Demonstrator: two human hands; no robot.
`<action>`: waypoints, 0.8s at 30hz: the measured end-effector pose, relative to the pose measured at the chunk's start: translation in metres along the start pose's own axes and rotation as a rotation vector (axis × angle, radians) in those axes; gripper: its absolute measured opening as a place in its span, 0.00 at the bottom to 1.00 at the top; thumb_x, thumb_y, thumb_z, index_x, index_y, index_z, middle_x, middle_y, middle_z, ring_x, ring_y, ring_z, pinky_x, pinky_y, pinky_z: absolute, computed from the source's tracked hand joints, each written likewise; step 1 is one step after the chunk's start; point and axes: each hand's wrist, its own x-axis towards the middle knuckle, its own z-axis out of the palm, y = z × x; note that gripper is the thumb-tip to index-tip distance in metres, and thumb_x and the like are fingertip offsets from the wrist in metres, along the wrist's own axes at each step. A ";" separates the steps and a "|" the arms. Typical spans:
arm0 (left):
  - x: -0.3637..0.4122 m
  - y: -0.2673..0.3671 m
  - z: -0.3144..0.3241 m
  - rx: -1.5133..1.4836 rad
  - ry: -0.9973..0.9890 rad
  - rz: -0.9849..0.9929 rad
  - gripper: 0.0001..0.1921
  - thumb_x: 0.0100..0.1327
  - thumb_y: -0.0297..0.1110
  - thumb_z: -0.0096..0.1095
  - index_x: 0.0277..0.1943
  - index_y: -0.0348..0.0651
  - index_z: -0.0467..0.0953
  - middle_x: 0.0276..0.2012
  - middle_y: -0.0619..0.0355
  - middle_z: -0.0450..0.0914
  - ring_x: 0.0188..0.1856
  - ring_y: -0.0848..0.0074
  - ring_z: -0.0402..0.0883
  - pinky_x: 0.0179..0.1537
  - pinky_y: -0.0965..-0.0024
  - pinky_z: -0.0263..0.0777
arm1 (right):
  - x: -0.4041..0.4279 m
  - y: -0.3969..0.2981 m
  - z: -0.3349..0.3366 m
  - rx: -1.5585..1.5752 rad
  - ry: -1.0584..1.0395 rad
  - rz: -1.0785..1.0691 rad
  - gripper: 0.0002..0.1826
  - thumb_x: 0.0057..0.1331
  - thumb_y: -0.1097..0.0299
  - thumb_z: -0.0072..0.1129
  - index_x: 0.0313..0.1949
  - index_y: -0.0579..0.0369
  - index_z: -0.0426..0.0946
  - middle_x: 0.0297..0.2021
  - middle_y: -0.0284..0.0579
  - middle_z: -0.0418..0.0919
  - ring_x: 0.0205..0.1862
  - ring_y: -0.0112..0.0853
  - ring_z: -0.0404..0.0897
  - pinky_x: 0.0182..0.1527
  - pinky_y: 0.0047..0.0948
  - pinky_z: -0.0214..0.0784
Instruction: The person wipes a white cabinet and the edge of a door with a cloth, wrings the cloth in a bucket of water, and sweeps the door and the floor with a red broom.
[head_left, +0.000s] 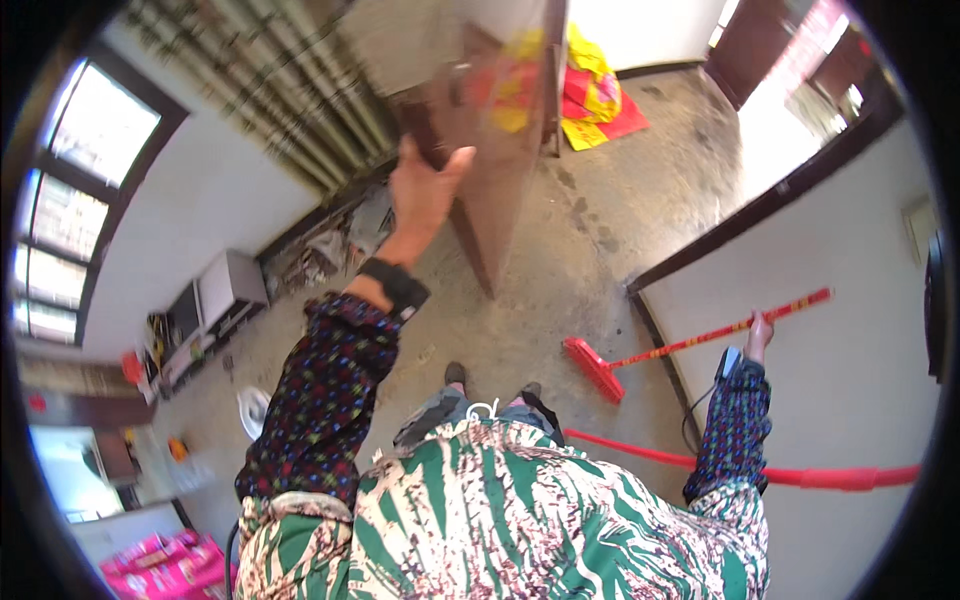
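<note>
My left hand (424, 191) is raised in front of a brown wooden door (502, 172), which looks blurred. Its thumb and a finger are apart beside the door's edge, and nothing shows held. I cannot tell whether the hand touches the door. On the other side, my right hand (760, 337) grips a red patterned broom handle (690, 342) near its upper end. The red broom head (596, 370) is low by the concrete floor (517, 330), ahead of my feet and close to the wall's corner.
A red tube (825, 478) runs across on the right, beside the white wall (817, 390). Yellow and red plastic sacking (596, 97) lies past the door. On the left are a long curtain (277, 82), debris (319, 255) along the wall and a low cabinet (225, 292).
</note>
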 end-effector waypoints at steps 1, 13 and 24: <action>-0.005 0.008 -0.009 0.033 -0.016 -0.017 0.30 0.45 0.48 0.66 0.44 0.33 0.65 0.33 0.42 0.77 0.36 0.55 0.77 0.37 0.61 0.70 | -0.018 -0.011 0.015 -0.004 -0.042 0.037 0.07 0.53 0.68 0.57 0.28 0.54 0.70 0.27 0.33 0.71 0.29 0.23 0.68 0.33 0.26 0.62; -0.043 0.069 0.060 -0.036 -0.103 -0.001 0.33 0.42 0.46 0.67 0.49 0.40 0.63 0.41 0.49 0.75 0.39 0.58 0.77 0.39 0.63 0.71 | -0.274 -0.146 0.074 -0.424 -1.211 -0.327 0.05 0.52 0.75 0.56 0.31 0.55 0.75 0.33 0.38 0.78 0.37 0.24 0.74 0.43 0.26 0.67; -0.140 0.061 0.025 -0.857 -1.014 0.144 0.27 0.49 0.25 0.53 0.56 0.40 0.61 0.54 0.51 0.64 0.56 0.61 0.63 0.56 0.64 0.59 | -0.320 -0.179 0.100 -0.311 -0.814 -0.577 0.03 0.51 0.78 0.56 0.27 0.57 0.73 0.23 0.41 0.75 0.26 0.28 0.75 0.31 0.24 0.67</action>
